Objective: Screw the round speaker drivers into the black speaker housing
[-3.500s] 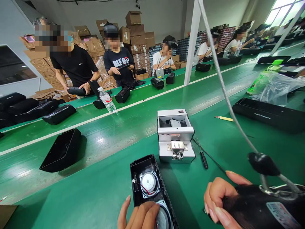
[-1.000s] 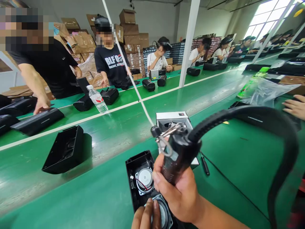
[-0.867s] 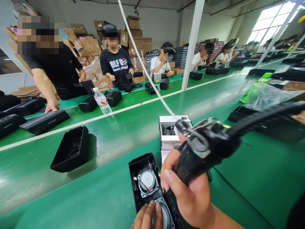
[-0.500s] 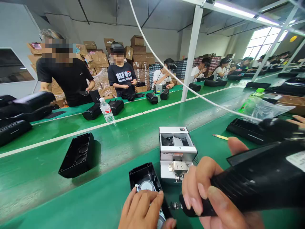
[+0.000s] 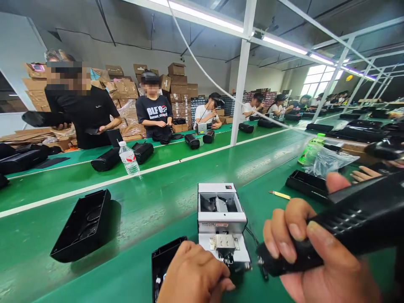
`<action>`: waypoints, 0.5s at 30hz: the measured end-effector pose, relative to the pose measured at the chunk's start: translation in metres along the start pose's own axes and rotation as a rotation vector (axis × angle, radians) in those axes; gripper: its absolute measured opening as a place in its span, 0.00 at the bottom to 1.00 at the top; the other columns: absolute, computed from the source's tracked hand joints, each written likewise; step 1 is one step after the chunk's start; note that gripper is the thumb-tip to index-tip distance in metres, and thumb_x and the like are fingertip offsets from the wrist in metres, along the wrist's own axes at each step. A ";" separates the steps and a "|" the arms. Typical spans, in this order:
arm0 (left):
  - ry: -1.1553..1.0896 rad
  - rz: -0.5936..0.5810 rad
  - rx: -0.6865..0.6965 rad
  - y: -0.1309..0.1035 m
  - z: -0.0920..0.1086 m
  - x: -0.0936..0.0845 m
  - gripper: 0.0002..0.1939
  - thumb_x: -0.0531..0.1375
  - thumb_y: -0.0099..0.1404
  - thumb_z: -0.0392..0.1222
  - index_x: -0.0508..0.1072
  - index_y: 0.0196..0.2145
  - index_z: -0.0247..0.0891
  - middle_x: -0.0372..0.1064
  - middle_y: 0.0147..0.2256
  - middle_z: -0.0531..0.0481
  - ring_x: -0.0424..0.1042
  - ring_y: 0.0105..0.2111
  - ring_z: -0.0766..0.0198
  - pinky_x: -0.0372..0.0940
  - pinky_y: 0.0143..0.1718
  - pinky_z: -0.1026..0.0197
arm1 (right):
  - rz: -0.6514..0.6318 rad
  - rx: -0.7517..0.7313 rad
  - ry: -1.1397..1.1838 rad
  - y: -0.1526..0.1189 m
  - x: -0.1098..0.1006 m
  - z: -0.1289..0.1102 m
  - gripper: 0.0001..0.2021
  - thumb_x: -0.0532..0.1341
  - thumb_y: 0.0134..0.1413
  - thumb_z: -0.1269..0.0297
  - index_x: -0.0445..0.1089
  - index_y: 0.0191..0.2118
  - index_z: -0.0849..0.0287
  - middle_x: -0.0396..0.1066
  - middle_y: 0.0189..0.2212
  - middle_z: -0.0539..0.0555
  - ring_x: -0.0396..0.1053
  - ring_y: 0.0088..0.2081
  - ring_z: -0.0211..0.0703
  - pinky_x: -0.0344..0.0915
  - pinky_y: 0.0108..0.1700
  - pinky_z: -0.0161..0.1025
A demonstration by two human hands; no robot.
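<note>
Fingers [image 5: 288, 229] of right hand [image 5: 315, 261] around screwdriver [image 5: 334, 231] — lengthwise, tip leftward — toward feeder [image 5: 222, 227].

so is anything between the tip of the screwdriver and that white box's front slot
Nothing visible. The electric screwdriver in the right hand points its tip at the metal outlet on the front of the white box, with only bare green table near it. The left hand rests on the open black case, lower left of that line.

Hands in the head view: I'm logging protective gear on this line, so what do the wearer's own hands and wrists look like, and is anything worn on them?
Both are bare: the left hand and right hand show no gloves, rings, watch or wrist strap. No sleeve reaches either wrist in view. The fingernails on the right hand are short and unpainted.
</note>
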State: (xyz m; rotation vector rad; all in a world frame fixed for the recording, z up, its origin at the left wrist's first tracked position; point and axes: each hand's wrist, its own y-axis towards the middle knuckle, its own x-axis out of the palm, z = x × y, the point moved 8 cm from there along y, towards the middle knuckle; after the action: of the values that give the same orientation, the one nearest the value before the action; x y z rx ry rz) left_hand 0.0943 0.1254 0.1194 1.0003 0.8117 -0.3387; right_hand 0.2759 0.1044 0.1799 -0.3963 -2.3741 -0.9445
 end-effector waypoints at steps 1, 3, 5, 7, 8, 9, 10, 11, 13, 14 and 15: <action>0.017 0.004 -0.013 0.009 -0.004 -0.007 0.14 0.59 0.79 0.45 0.76 0.33 0.46 0.78 0.26 0.61 0.77 0.26 0.65 0.66 0.32 0.56 | 0.014 -0.035 -0.048 0.005 0.000 -0.002 0.21 0.69 0.70 0.65 0.70 0.62 0.34 0.66 0.27 0.43 0.65 0.22 0.36 0.71 0.25 0.36; 0.029 0.033 -0.078 0.031 -0.015 -0.022 0.10 0.62 0.75 0.37 0.78 0.34 0.46 0.78 0.28 0.60 0.77 0.29 0.62 0.68 0.34 0.55 | 0.003 -0.077 -0.157 0.012 0.003 -0.001 0.24 0.67 0.71 0.68 0.68 0.65 0.35 0.67 0.27 0.43 0.66 0.23 0.38 0.71 0.27 0.37; 0.035 0.065 -0.160 0.055 -0.028 -0.032 0.10 0.63 0.73 0.33 0.82 0.44 0.47 0.82 0.36 0.56 0.80 0.37 0.58 0.73 0.41 0.51 | -0.066 -0.090 -0.236 0.014 0.010 0.009 0.29 0.65 0.71 0.69 0.62 0.70 0.36 0.68 0.27 0.42 0.67 0.24 0.39 0.70 0.29 0.38; 0.039 0.084 -0.242 0.070 -0.038 -0.037 0.21 0.64 0.72 0.32 0.77 0.59 0.47 0.81 0.54 0.46 0.80 0.50 0.51 0.77 0.51 0.43 | -0.144 -0.089 -0.270 0.011 0.016 0.023 0.32 0.65 0.72 0.68 0.57 0.73 0.37 0.68 0.28 0.42 0.67 0.24 0.39 0.69 0.30 0.39; 0.040 0.089 -0.276 0.072 -0.041 -0.037 0.26 0.63 0.72 0.32 0.73 0.65 0.46 0.76 0.61 0.42 0.79 0.56 0.48 0.77 0.55 0.39 | -0.180 -0.091 -0.279 0.008 0.017 0.031 0.31 0.65 0.73 0.68 0.57 0.73 0.38 0.69 0.29 0.42 0.67 0.25 0.39 0.69 0.31 0.40; 0.040 0.089 -0.302 0.069 -0.042 -0.037 0.28 0.62 0.73 0.33 0.70 0.68 0.45 0.71 0.66 0.38 0.77 0.60 0.46 0.77 0.58 0.36 | -0.213 -0.099 -0.290 0.004 0.018 0.037 0.29 0.65 0.73 0.69 0.59 0.71 0.39 0.69 0.30 0.42 0.67 0.25 0.39 0.69 0.32 0.40; 0.040 0.089 -0.317 0.060 -0.041 -0.037 0.26 0.61 0.74 0.35 0.71 0.67 0.46 0.68 0.68 0.37 0.75 0.63 0.45 0.76 0.59 0.34 | -0.242 -0.109 -0.306 0.000 0.018 0.041 0.26 0.65 0.73 0.70 0.61 0.68 0.41 0.69 0.30 0.43 0.68 0.26 0.39 0.69 0.32 0.41; 0.041 0.092 -0.322 0.046 -0.038 -0.038 0.23 0.59 0.75 0.36 0.72 0.64 0.48 0.68 0.69 0.39 0.74 0.64 0.46 0.77 0.60 0.35 | -0.264 -0.127 -0.327 -0.004 0.018 0.044 0.23 0.65 0.72 0.70 0.64 0.65 0.43 0.68 0.30 0.44 0.68 0.26 0.40 0.69 0.32 0.43; 0.054 0.121 -0.316 0.006 -0.029 -0.041 0.15 0.57 0.77 0.42 0.75 0.57 0.54 0.69 0.67 0.45 0.73 0.65 0.49 0.77 0.60 0.37 | -0.285 -0.165 -0.371 -0.011 0.017 0.043 0.21 0.66 0.70 0.71 0.66 0.62 0.46 0.69 0.31 0.46 0.69 0.27 0.43 0.70 0.32 0.45; 0.080 0.150 -0.326 -0.017 -0.024 -0.043 0.14 0.57 0.78 0.46 0.74 0.58 0.57 0.68 0.68 0.47 0.73 0.66 0.50 0.77 0.61 0.38 | -0.287 -0.176 -0.385 -0.013 0.017 0.041 0.22 0.67 0.69 0.71 0.66 0.63 0.46 0.70 0.32 0.47 0.70 0.27 0.44 0.70 0.32 0.46; 0.113 0.185 -0.334 -0.042 -0.020 -0.046 0.13 0.57 0.79 0.52 0.74 0.58 0.57 0.67 0.68 0.46 0.73 0.65 0.49 0.78 0.60 0.37 | -0.288 -0.176 -0.383 -0.015 0.017 0.039 0.26 0.67 0.69 0.72 0.64 0.65 0.45 0.70 0.32 0.47 0.70 0.28 0.45 0.70 0.31 0.46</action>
State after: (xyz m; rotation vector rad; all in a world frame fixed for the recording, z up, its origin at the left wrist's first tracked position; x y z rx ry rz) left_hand 0.0300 0.1161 0.1220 0.7768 0.8385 0.0143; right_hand 0.2403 0.1221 0.1580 -0.3296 -2.7554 -1.3142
